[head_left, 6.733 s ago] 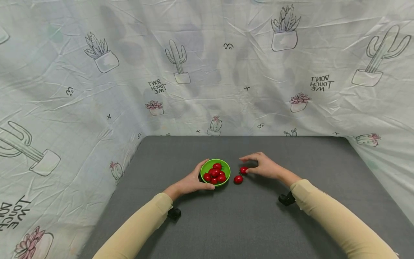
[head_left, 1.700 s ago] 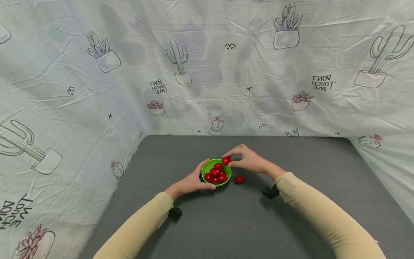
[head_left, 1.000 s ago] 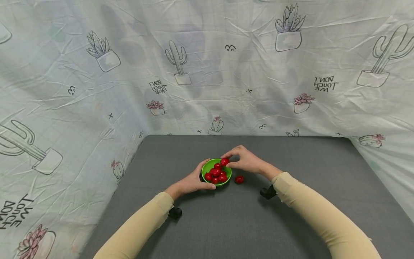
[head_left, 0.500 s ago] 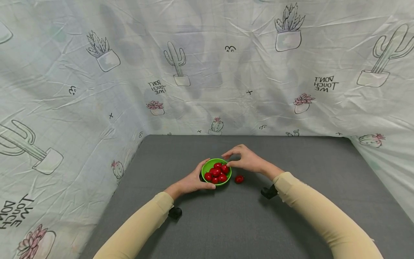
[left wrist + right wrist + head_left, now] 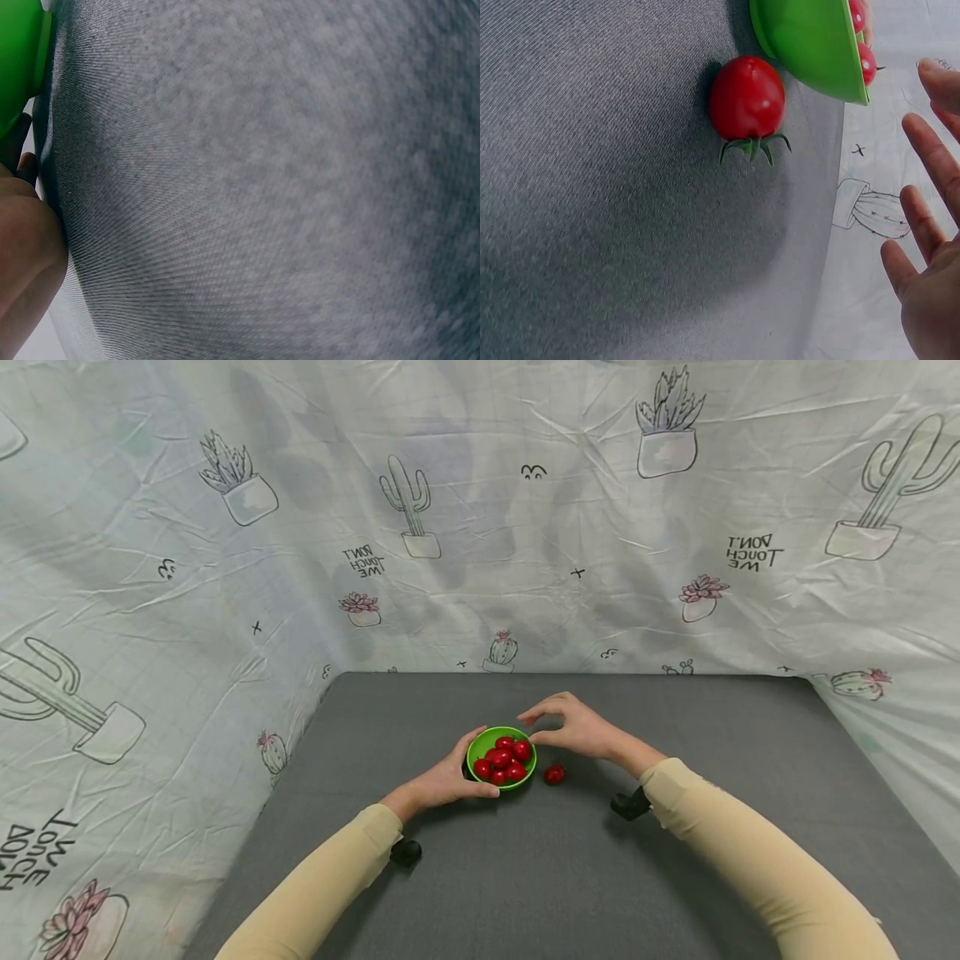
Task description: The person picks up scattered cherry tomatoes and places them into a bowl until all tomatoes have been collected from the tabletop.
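Observation:
A small green bowl [image 5: 480,745] with several red cherry tomatoes [image 5: 504,760] stands on the grey table. My left hand [image 5: 448,777] grips its near left rim; the bowl's edge [image 5: 16,67] shows in the left wrist view. My right hand [image 5: 570,732] hovers just right of the bowl with relaxed, empty fingers [image 5: 928,157]. One loose tomato [image 5: 554,774] with a green stem lies on the table beside the bowl, seen close as tomato [image 5: 747,99] next to the bowl's wall [image 5: 810,45] in the right wrist view.
The grey table top [image 5: 570,877] ends at a cactus-print cloth backdrop [image 5: 480,527] that hangs behind and along both sides.
My right hand carried a tomato from the table over the bowl and let it go inside. The hand now sits empty, drawn slightly back to the right. The left hand has not moved.

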{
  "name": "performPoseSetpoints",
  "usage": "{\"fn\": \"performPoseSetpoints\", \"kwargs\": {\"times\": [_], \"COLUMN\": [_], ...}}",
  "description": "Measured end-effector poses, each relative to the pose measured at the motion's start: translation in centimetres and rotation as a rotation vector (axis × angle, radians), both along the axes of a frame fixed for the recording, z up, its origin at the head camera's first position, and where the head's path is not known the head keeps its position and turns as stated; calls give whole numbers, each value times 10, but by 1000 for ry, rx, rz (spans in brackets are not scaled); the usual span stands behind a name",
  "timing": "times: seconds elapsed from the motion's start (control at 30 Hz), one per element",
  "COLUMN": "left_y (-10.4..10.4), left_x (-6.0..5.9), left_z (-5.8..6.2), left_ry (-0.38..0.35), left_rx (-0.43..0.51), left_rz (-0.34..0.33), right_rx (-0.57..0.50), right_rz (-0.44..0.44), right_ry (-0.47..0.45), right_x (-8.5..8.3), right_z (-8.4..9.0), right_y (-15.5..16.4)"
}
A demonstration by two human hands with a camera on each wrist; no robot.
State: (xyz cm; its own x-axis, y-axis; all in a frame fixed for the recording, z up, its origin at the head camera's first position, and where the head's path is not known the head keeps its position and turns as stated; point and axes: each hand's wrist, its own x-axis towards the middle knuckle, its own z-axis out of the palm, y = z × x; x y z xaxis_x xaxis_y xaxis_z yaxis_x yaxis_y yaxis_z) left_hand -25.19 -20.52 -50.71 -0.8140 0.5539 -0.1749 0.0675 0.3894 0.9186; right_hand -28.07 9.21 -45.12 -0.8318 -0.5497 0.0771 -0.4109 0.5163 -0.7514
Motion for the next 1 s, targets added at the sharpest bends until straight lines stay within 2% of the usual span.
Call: {"fn": "performPoseSetpoints", "kwargs": {"times": [0.33,0.53,0.8,1.0], "left_y": [0,-1,-3,-3], "left_x": [0,-2,-1,0], "left_z": [0,-2,-1,2], "left_ry": [-6,20,3,-3], "left_rx": [14,-11,-12,0], "left_rz": [-1,-11,-15,-26], "right_rx": [-4,14,59,53], "right_rz": [-50,-50,-45,-29], "right_ry": [-36,-23,-24,-19], "right_x": [6,11,18,22], "right_z": [1,-1,-9,-12], "right_y": [16,25,35,41]}}
